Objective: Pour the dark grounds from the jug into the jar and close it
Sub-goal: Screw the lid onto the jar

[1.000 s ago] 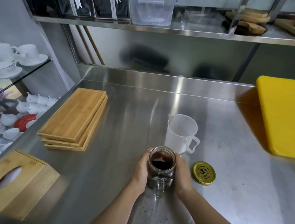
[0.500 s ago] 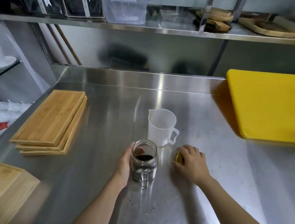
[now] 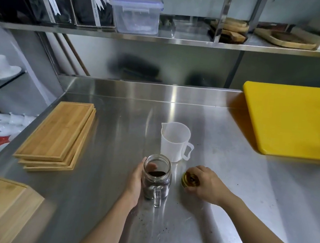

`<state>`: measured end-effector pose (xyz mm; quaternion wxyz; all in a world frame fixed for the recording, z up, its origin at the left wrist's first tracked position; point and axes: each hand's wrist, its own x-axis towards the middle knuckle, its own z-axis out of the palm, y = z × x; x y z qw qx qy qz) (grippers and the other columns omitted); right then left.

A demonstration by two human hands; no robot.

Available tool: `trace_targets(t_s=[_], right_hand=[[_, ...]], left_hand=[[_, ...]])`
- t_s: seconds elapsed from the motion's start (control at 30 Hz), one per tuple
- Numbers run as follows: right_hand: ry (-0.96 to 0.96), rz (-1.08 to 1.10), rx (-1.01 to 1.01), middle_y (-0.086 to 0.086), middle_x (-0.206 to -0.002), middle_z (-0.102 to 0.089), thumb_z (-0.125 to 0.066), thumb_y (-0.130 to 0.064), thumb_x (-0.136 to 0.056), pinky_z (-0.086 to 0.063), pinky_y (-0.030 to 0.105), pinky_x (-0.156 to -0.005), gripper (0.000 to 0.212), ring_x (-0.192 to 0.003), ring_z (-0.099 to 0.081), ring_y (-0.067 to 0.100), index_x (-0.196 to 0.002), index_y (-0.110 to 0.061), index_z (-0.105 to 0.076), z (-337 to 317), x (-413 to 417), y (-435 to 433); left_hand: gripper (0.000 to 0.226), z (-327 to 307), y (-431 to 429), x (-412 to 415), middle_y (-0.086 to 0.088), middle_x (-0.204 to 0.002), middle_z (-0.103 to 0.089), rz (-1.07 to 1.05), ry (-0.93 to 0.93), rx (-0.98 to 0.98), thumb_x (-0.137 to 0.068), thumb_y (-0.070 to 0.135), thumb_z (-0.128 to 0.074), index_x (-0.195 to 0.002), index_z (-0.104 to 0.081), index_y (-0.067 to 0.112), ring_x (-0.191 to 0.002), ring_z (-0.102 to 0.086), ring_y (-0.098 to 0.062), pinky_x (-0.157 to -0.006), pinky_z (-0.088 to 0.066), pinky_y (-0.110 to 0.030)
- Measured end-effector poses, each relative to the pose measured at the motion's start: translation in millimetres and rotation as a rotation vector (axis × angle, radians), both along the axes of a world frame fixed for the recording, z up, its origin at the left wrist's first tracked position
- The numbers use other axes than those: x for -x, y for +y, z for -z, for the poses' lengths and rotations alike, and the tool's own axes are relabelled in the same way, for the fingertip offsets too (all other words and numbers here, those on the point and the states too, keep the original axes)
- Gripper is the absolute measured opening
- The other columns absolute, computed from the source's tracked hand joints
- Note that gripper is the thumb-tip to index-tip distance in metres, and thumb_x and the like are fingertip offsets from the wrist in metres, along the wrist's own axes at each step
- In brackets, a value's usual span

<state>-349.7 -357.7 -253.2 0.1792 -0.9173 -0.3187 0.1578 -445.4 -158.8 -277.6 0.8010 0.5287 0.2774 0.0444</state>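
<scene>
A glass jar (image 3: 157, 178) with a handle stands upright on the steel counter, its mouth uncovered, dark grounds filling its lower part. My left hand (image 3: 136, 182) wraps around its left side. Just behind it stands the white plastic jug (image 3: 175, 140), upright and empty inside. To the right of the jar my right hand (image 3: 205, 183) grips the gold lid (image 3: 188, 179), which is tilted up on its edge, partly hidden by my fingers.
A stack of bamboo trays (image 3: 58, 136) lies at the left. A wooden tissue box (image 3: 1, 208) sits at the near left corner. A yellow cutting board (image 3: 293, 120) leans at the right. Loose dark grounds (image 3: 151, 224) dot the counter in front of the jar.
My right hand left the jar, went right to the gold lid and has tipped it up off the counter. My left hand stays on the jar. The camera shifted left.
</scene>
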Motion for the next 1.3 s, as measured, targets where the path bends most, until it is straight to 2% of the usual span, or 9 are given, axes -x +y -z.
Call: trace_targets(t_s=[0.17, 0.37, 0.47, 0.57, 0.73, 0.93, 1.1, 1.23, 1.3], right_hand=[[-0.051, -0.111, -0.09, 0.002, -0.114, -0.053, -0.071, -0.039, -0.072, -0.041, 0.028, -0.089, 0.055, -0.103, -0.045, 0.019, -0.12, -0.02, -0.052, -40, 2, 7], [-0.162, -0.05, -0.432, -0.004, -0.111, -0.048, -0.075, -0.039, -0.073, -0.037, 0.019, -0.085, 0.056, -0.102, -0.043, 0.012, -0.12, -0.02, -0.052, -74, 13, 23], [-0.175, -0.125, -0.519, -0.006, -0.113, -0.049, -0.074, -0.04, -0.074, -0.04, 0.02, -0.087, 0.055, -0.104, -0.044, 0.01, -0.12, -0.02, -0.051, -86, 20, 39], [-0.176, -0.236, -0.471, -0.005, -0.117, -0.051, -0.073, -0.042, -0.075, -0.04, 0.024, -0.09, 0.056, -0.106, -0.044, 0.008, -0.121, -0.021, -0.051, -89, 27, 54], [-0.218, -0.329, -0.341, 0.0, -0.123, -0.052, -0.07, -0.047, -0.075, -0.037, 0.03, -0.095, 0.059, -0.112, -0.043, 0.017, -0.124, -0.022, -0.049, -82, 30, 68], [-0.224, -0.447, -0.207, 0.002, -0.119, -0.054, -0.07, -0.044, -0.074, -0.036, 0.03, -0.094, 0.059, -0.107, -0.046, 0.02, -0.124, -0.019, -0.05, -80, 27, 71], [-0.196, -0.507, -0.134, 0.002, -0.121, -0.051, -0.069, -0.041, -0.076, -0.04, 0.03, -0.092, 0.059, -0.108, -0.044, 0.02, -0.127, -0.023, -0.047, -87, 25, 75], [-0.182, -0.563, -0.069, 0.004, -0.12, -0.051, -0.07, -0.036, -0.076, -0.042, 0.034, -0.091, 0.058, -0.107, -0.046, 0.022, -0.128, -0.022, -0.047, -96, 22, 80], [-0.17, -0.57, -0.056, 0.004, -0.121, -0.051, -0.07, -0.034, -0.076, -0.042, 0.035, -0.092, 0.06, -0.108, -0.046, 0.022, -0.13, -0.023, -0.045, -97, 22, 80]], left_hand=[[0.049, 0, 1, 0, -0.007, -0.074, -0.075, -0.015, -0.004, -0.037, -0.09, 0.046, -0.038, -0.079, -0.072, 0.012, -0.075, -0.067, -0.02, -0.079, -0.05, -0.034], [0.05, 0, 0, 1, -0.006, -0.079, -0.076, -0.042, 0.002, -0.059, -0.088, 0.05, -0.041, -0.079, -0.075, 0.015, -0.074, -0.07, -0.015, -0.075, -0.048, -0.033], [0.051, -2, 0, 3, -0.006, -0.087, -0.076, -0.02, 0.021, -0.07, -0.086, 0.056, -0.041, -0.084, -0.076, 0.019, -0.087, -0.068, -0.021, -0.086, -0.048, -0.038], [0.046, -6, 0, 2, 0.001, -0.085, -0.077, 0.005, 0.01, -0.145, -0.086, 0.055, -0.038, -0.083, -0.076, 0.03, -0.088, -0.068, -0.018, -0.078, -0.048, -0.034], [0.043, -10, -1, 3, 0.005, -0.086, -0.077, 0.006, -0.017, -0.177, -0.073, 0.059, -0.042, -0.084, -0.074, 0.032, -0.084, -0.069, -0.013, -0.073, -0.047, -0.028], [0.04, -9, -1, 5, 0.006, -0.083, -0.076, -0.031, 0.002, -0.174, -0.09, 0.047, -0.041, -0.079, -0.075, 0.03, -0.088, -0.067, -0.013, -0.076, -0.047, -0.028], [0.042, -15, 0, 7, 0.01, -0.087, -0.077, 0.039, -0.049, -0.126, -0.091, 0.048, -0.038, -0.082, -0.076, 0.032, -0.084, -0.068, -0.002, -0.067, -0.05, -0.015], [0.047, -17, 6, 20, 0.007, -0.104, -0.074, 0.055, -0.179, -0.075, -0.085, 0.057, -0.036, -0.1, -0.072, 0.031, -0.102, -0.065, -0.007, -0.08, -0.05, -0.02], [0.064, -18, 10, 30, 0.004, -0.119, -0.068, 0.026, -0.247, -0.094, -0.075, 0.069, -0.046, -0.12, -0.061, 0.026, -0.115, -0.058, -0.012, -0.092, -0.046, -0.025]])
